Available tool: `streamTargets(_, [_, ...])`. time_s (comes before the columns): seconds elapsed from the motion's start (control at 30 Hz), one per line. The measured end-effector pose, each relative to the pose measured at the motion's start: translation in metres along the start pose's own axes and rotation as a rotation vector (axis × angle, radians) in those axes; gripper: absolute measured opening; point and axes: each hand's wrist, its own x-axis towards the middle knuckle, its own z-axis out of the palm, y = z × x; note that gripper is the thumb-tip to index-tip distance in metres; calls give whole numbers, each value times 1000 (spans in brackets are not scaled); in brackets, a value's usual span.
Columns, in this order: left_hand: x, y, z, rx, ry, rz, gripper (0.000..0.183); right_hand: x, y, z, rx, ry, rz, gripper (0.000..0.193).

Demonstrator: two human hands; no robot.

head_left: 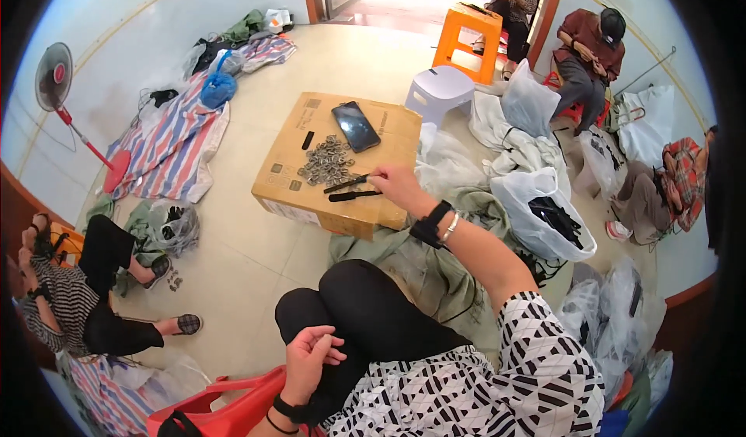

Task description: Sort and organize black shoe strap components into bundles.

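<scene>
My right hand [395, 186] reaches over the cardboard box [346, 221], with thumb and fingers pinched on the end of a thin black strap [346, 184]. A second black strap [352, 197] lies just in front of it, along the box's near edge. Behind the straps is a loose pile of small metal buckles [326, 162]. A dark phone [356, 126] lies farther back, and a short black piece [308, 140] rests left of it. My left hand [308, 361] is beside my knee, its fingers loosely curled and apart, with nothing seen in it.
A white bag of black straps [548, 215] and grey-green cloth [435, 274] lie at my right. Behind the box stand a lilac stool [440, 91] and an orange stool [468, 36]. Several people sit around the room. A red chair [221, 402] is at lower left.
</scene>
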Motion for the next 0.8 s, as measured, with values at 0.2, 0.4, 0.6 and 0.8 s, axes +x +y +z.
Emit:
streamTargets(0.2, [3, -2, -5, 14, -21, 20, 19, 46, -9, 47, -371, 74, -179, 18])
streamTargets(0.4, [4, -4, -8, -39, -15, 0, 20, 63, -12, 69, -628, -60, -151, 20])
streamTargets(0.6, [3, -2, -5, 2, -8, 8, 19, 69, -6, 73, -727, -115, -146, 18])
streamTargets(0.8, [2, -4, -2, 12, -12, 30, 19, 70, -1, 78, -683, -87, -126, 23])
